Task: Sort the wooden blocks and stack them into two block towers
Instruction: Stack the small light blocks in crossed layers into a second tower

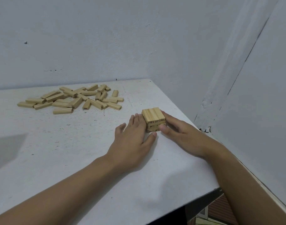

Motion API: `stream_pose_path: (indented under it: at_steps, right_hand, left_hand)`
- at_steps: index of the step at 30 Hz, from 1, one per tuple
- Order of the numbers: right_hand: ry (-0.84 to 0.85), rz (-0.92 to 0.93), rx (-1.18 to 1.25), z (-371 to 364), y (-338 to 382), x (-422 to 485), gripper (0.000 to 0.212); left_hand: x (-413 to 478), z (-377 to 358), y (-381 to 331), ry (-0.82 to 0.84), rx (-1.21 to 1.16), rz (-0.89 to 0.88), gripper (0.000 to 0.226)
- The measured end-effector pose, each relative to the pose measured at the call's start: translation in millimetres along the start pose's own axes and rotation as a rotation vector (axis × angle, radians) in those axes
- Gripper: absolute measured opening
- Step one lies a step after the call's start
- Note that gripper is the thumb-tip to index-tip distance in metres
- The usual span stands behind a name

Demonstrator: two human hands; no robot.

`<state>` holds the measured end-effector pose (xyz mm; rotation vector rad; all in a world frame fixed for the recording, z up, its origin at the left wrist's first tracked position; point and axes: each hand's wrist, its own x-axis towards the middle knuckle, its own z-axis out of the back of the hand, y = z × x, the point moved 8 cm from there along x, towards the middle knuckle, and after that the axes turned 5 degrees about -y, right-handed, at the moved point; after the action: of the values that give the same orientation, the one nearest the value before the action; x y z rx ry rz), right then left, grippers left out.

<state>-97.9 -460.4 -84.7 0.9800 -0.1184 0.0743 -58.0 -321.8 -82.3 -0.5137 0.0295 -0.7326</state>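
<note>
A short block tower of three layers stands on the white table near its right side, with numbers printed on the block ends. My left hand presses flat against the tower's left face, fingers straight, thumb at the front lower corner. My right hand touches the tower's right and front faces, thumb on the front. A loose pile of wooden blocks lies at the table's back left.
The table sits in a corner; grey walls rise right behind it and along its right side. The table's front edge drops off at the lower right. Bare tabletop lies between the pile and the tower.
</note>
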Motion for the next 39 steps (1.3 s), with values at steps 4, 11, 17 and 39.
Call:
stream_pose_path:
  at_steps: [4,11,17,39]
  right_hand:
    - [-0.001,0.004,-0.018,0,0,1,0.049]
    - [-0.002,0.014,-0.031,-1,0,1,0.048]
    - [-0.016,-0.030,0.016,3,-4,-1,0.060]
    - [-0.196,-0.042,0.127,31,-6,4,0.070]
  left_hand:
    - [0,0,0,0.002,0.007,-0.002,0.066]
    - [0,-2,0,-0.001,0.046,-0.017,0.066]
    - [-6,3,-2,-0.018,-0.032,-0.017,0.065]
    - [2,35,16,-0.207,-0.531,0.115,0.100]
